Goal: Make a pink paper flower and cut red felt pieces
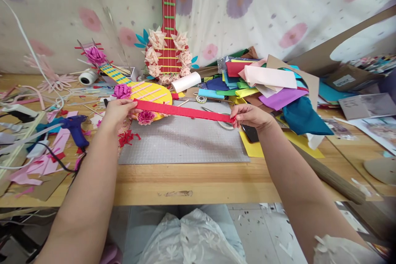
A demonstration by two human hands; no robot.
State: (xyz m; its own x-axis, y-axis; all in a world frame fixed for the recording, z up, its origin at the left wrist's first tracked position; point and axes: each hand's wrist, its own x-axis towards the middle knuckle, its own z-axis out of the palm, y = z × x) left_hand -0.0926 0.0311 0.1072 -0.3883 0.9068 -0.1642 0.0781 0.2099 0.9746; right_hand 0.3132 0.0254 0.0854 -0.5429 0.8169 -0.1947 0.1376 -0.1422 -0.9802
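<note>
A long strip of red crepe paper (182,111) is stretched between my two hands above the grey cutting mat (185,144). My left hand (120,110) pinches its left end, and the fingers of my right hand (247,116) close on the other end. Behind the strip lies a yellow paper guitar (154,93) with pink stripes and paper flowers; the strip covers part of its body. Scissors (227,124) rest on the mat near my right hand, partly hidden by the strip. Red paper scraps (127,137) lie at the mat's left edge.
A red guitar (168,49) with pale flowers leans against the curtain. Folded coloured papers (272,78) are heaped at the right, beside a phone (250,133) and a wooden stick (328,173). A blue glue gun (76,130) and pink scraps sit at the left. A white roll (186,82) lies behind.
</note>
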